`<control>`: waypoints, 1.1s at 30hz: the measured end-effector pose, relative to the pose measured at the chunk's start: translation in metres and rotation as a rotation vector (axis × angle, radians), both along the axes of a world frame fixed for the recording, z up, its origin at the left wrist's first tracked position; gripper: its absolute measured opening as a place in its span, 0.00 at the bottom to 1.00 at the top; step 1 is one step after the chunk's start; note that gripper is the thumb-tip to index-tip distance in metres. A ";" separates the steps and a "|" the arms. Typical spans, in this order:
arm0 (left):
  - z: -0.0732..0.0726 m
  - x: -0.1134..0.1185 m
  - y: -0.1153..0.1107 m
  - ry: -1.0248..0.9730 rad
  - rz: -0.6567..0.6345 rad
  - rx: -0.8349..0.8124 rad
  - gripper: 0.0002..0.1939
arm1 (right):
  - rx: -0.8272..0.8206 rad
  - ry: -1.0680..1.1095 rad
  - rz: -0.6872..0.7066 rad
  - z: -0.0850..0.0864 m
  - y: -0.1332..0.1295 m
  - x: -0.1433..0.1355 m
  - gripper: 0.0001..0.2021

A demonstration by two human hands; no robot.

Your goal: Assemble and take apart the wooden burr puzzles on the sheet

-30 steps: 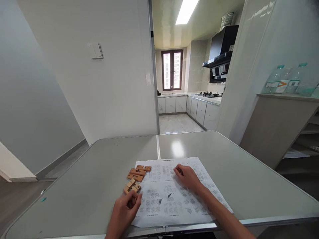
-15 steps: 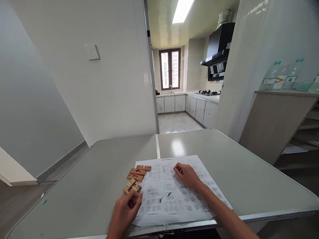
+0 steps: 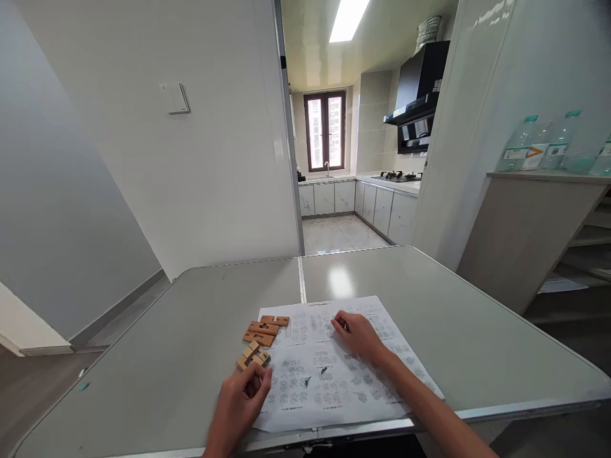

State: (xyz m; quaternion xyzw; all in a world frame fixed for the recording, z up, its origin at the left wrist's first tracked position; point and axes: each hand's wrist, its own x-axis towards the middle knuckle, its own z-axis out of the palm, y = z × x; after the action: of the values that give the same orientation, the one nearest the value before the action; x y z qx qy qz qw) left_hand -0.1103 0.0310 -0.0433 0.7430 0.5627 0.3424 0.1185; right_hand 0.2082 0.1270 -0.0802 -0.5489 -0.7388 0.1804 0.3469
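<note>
My left hand [image 3: 241, 402] rests at the near left edge of a printed paper sheet [image 3: 329, 407], its fingers loosely curled and nothing visible in them. Just beyond its fingertips sit pale notched wooden puzzle pieces [image 3: 252, 353], close together, one with a dark mark; I cannot tell whether the hand touches them. Farther back, several reddish-brown slotted wooden pieces [image 3: 263, 327] with dark numbers lie partly overlapping along the sheet's left side. On the sheet's upper right lies my right hand [image 3: 356, 332], fingers bent inward, no object showing. Small line drawings fill the sheet.
The grey-green table [image 3: 477, 356] has a metal seam and trim. A small teal scrap [image 3: 84, 386] lies near its left edge. Plastic bottles [image 3: 520, 143] stand on a cabinet [image 3: 506, 216] at right. Beyond the table, a doorway opens to a kitchen with a stove [image 3: 398, 177].
Both hands and the wooden pieces hold their places. The whole view has shifted very slightly.
</note>
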 end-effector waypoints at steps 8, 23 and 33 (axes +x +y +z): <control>-0.005 -0.002 0.002 0.005 0.008 0.010 0.22 | -0.006 -0.002 -0.007 0.003 -0.001 -0.001 0.16; 0.001 0.000 0.001 0.029 -0.012 0.020 0.22 | 0.001 0.006 0.002 0.001 -0.001 0.000 0.15; 0.003 0.001 0.001 0.034 0.000 0.029 0.23 | 0.004 -0.007 -0.001 0.002 0.000 0.000 0.14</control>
State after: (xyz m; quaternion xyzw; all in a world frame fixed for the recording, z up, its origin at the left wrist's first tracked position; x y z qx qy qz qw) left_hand -0.1094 0.0315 -0.0399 0.7503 0.5596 0.3380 0.0981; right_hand 0.2085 0.1267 -0.0779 -0.5493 -0.7401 0.1766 0.3454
